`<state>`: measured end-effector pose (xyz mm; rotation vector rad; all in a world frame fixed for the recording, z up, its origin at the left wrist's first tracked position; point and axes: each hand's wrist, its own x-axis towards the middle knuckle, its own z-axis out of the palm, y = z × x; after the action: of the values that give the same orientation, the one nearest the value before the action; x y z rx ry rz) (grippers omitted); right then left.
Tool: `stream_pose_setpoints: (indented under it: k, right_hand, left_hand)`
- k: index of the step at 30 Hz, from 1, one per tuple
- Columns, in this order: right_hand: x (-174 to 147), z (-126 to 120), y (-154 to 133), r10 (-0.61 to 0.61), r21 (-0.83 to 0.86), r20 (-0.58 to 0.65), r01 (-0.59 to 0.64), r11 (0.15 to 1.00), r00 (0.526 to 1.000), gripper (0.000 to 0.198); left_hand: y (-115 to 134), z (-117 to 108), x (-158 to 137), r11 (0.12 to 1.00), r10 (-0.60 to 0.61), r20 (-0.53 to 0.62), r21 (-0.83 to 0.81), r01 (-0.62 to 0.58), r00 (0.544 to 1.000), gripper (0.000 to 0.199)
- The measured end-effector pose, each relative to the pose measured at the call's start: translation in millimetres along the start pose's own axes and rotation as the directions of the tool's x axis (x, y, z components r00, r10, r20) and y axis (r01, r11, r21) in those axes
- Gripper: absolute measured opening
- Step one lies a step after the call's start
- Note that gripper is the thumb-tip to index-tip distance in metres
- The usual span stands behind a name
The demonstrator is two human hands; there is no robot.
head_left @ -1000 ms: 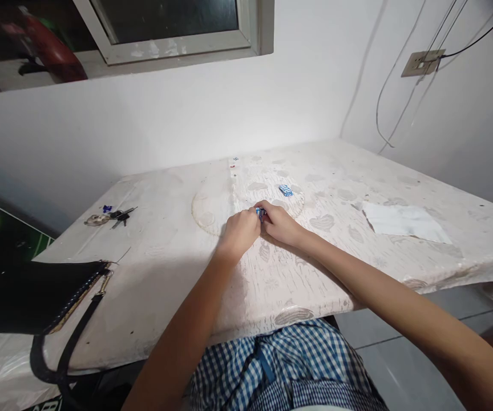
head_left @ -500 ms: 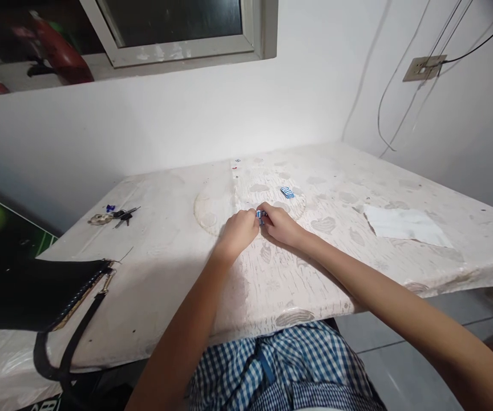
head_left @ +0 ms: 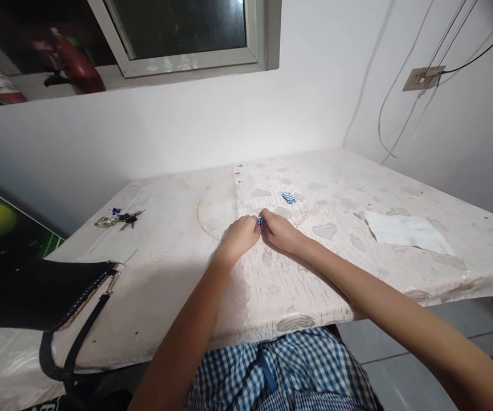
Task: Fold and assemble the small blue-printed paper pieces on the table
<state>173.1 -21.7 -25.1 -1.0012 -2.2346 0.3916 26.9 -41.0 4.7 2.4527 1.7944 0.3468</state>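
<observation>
Above the middle of the table, my left hand (head_left: 243,233) and my right hand (head_left: 277,229) meet with fingers closed on one small blue-and-white patterned piece (head_left: 261,222). Only a narrow part of it shows between the fingertips, so I cannot make out its kind. Just beyond my right hand, a similar flat blue-and-white piece (head_left: 289,197) lies on the patterned tablecloth (head_left: 315,274).
A white cloth or paper (head_left: 407,231) lies at the right. To the left are keys (head_left: 130,218), a small blue object (head_left: 116,211) and a black bag (head_left: 45,291) with a strap. Tiny bits (head_left: 238,172) lie near the wall.
Less of the blue-and-white piece shows between my fingers now, and it looks turned or more covered. The whole view has shifted slightly; both hands stay together at the same place.
</observation>
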Motion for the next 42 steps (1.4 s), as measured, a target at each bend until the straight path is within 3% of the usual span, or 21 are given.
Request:
stream_pose_setpoints:
  k: [4, 7, 8, 10, 12, 14, 17, 20, 25, 31, 37, 40, 42]
  right_hand:
    - [1, -3, 2, 0.004, 0.072, 0.000, -0.004, 0.997, 1.000, 0.019]
    - [6, -3, 7, 0.109, 0.296, -0.107, -0.073, 0.953, 0.988, 0.015]
    - [9, -4, 9, 0.185, 0.424, -0.140, -0.110, 0.899, 0.973, 0.012]
    - [13, -5, 10, 0.337, 0.678, -0.130, -0.164, 0.717, 0.933, 0.010]
    - [16, -8, 9, 0.414, 0.840, -0.057, -0.180, 0.511, 0.909, 0.013]
    - [16, -12, 5, 0.432, 0.910, 0.004, -0.182, 0.371, 0.902, 0.014]
    - [14, -17, -1, 0.438, 0.944, 0.086, -0.214, 0.252, 0.895, 0.013]
    - [13, -18, -2, 0.452, 0.943, 0.116, -0.241, 0.230, 0.885, 0.012]
    - [14, -15, -2, 0.499, 0.923, 0.078, -0.251, 0.291, 0.863, 0.014]
    - [13, -17, -6, 0.479, 0.944, 0.120, -0.248, 0.215, 0.870, 0.014]
    - [13, -12, -3, 0.486, 0.914, 0.044, -0.231, 0.334, 0.873, 0.015]
    - [14, -10, -3, 0.480, 0.912, 0.029, -0.220, 0.346, 0.877, 0.013]
    - [13, -11, -5, 0.487, 0.928, 0.049, -0.219, 0.300, 0.872, 0.013]
  left_hand:
    - [-3, 3, 3, 0.993, -0.046, 0.006, -0.107, 0.047, 0.999, 0.017]
    - [-3, 3, 8, 0.903, -0.066, -0.003, -0.426, 0.058, 0.998, 0.014]
    - [-2, 2, 9, 0.819, -0.080, 0.012, -0.569, 0.072, 0.997, 0.014]
    - [0, -1, 12, 0.569, -0.100, 0.089, -0.812, 0.130, 0.991, 0.018]
    - [3, -4, 13, 0.297, -0.079, 0.175, -0.936, 0.191, 0.981, 0.023]
    - [6, -5, 11, 0.083, -0.039, 0.230, -0.969, 0.233, 0.972, 0.027]
    - [10, -3, 10, -0.138, -0.036, 0.290, -0.949, 0.283, 0.956, 0.024]
    - [12, -1, 11, -0.264, -0.061, 0.337, -0.913, 0.310, 0.940, 0.016]
    - [10, -1, 14, -0.350, -0.074, 0.378, -0.876, 0.331, 0.923, 0.008]
    - [8, 1, 15, -0.353, -0.055, 0.375, -0.874, 0.333, 0.925, 0.015]
    - [7, -1, 14, -0.368, -0.040, 0.387, -0.863, 0.347, 0.921, 0.009]
    - [5, 0, 15, -0.379, -0.038, 0.392, -0.857, 0.350, 0.919, 0.008]
    - [5, 2, 14, -0.366, -0.049, 0.357, -0.875, 0.316, 0.933, 0.009]
